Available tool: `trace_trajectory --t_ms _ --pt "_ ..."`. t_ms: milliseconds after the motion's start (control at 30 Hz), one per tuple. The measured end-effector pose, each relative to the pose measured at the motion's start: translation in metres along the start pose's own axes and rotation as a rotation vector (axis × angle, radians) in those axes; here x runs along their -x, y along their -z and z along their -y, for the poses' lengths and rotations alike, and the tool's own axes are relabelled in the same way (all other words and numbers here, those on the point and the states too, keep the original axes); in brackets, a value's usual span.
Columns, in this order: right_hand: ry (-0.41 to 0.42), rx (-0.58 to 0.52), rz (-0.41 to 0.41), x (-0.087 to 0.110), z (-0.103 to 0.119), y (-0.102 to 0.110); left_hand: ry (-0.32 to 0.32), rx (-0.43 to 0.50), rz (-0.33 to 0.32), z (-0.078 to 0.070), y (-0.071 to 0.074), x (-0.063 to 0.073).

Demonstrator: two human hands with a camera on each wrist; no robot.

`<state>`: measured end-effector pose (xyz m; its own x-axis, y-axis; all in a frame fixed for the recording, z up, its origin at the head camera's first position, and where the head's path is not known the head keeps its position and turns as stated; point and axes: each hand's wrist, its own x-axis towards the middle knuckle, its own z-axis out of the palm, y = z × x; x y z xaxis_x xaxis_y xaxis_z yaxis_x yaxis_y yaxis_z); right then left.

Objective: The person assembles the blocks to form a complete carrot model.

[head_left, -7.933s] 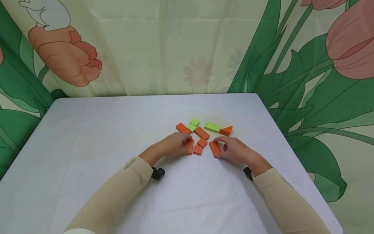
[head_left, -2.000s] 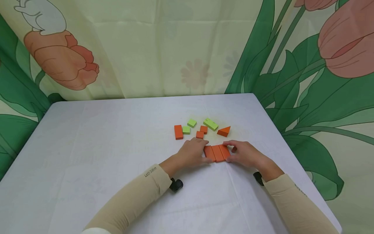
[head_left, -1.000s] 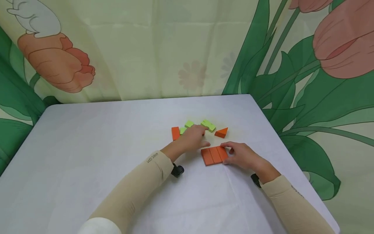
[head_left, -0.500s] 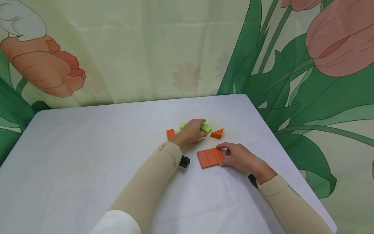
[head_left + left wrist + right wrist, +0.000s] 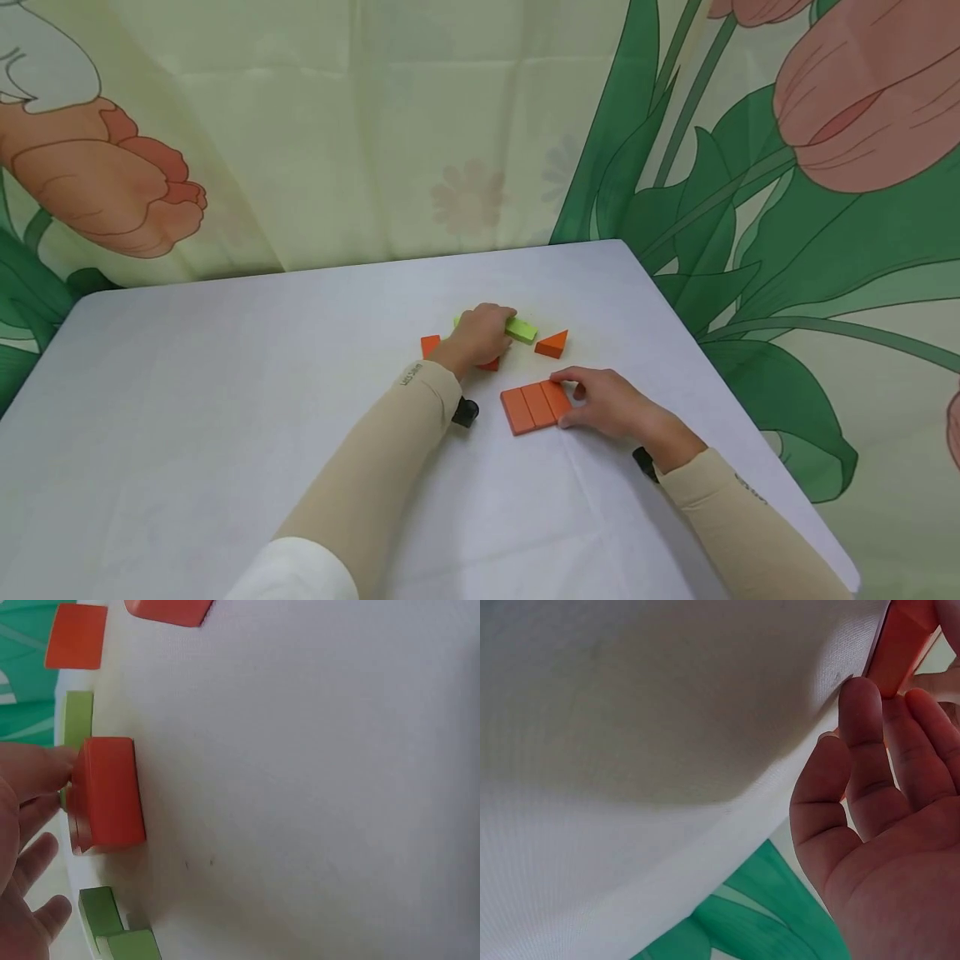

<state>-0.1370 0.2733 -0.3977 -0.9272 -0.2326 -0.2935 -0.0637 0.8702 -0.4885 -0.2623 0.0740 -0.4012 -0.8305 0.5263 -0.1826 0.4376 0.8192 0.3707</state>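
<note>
Three flat orange blocks (image 5: 537, 405) lie side by side in a row on the white tabletop. The right hand (image 5: 611, 406) holds the row's right end between thumb and forefinger, one at each end of the last orange block (image 5: 169, 609). Farther back, the left hand (image 5: 480, 335) reaches over smaller orange blocks (image 5: 112, 791), its thumb against their far side in the left wrist view and the other fingers behind. From the head, only a corner of those blocks shows below the hand. In the right wrist view, an orange block (image 5: 901, 649) stands beyond the fingertips.
A long green block (image 5: 521, 330) lies just beyond the left hand, with an orange wedge (image 5: 552, 344) to its right. Another orange block (image 5: 430, 345) is partly behind the left wrist. Two small green blocks (image 5: 101, 911) sit close by. A printed curtain (image 5: 375, 150) hangs behind the table.
Three orange blocks, scattered earlier, have been lined up in a row. The left hand has left the row for the small orange blocks farther back; the right hand stays at the row's right end.
</note>
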Motion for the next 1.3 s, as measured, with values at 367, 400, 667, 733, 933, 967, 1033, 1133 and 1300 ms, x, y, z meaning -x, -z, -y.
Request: trace_trajectory --t_ms 367,400,667,733,933,967,1033,1133,1300 --pt "-0.023 0.003 0.003 0.001 0.000 0.001 0.017 0.003 -0.041 0.005 0.000 0.005" --pt "-0.023 0.003 0.001 0.001 0.000 0.001 0.016 0.008 -0.041 0.005 -0.001 0.006" --pt "-0.012 -0.003 -0.003 0.002 0.002 0.002 -0.029 -0.030 -0.029 0.007 -0.007 0.013" --pt "-0.010 -0.002 -0.004 0.002 0.002 0.002 -0.032 -0.040 -0.028 0.008 -0.007 0.016" --pt "-0.012 0.007 -0.009 0.002 0.002 0.001 -0.025 -0.010 -0.063 0.014 -0.008 0.018" --pt "-0.010 0.007 -0.010 0.001 0.002 0.001 -0.024 0.003 -0.073 0.015 -0.008 0.018" --pt "-0.008 0.006 -0.009 0.001 0.003 0.001 -0.019 0.026 -0.089 0.016 -0.009 0.018" --pt "-0.003 0.006 -0.007 0.000 0.003 -0.001 -0.010 0.063 -0.108 0.015 -0.010 0.017" --pt "0.001 0.007 -0.011 -0.001 0.004 -0.003 0.026 0.097 -0.132 0.014 -0.012 0.017"
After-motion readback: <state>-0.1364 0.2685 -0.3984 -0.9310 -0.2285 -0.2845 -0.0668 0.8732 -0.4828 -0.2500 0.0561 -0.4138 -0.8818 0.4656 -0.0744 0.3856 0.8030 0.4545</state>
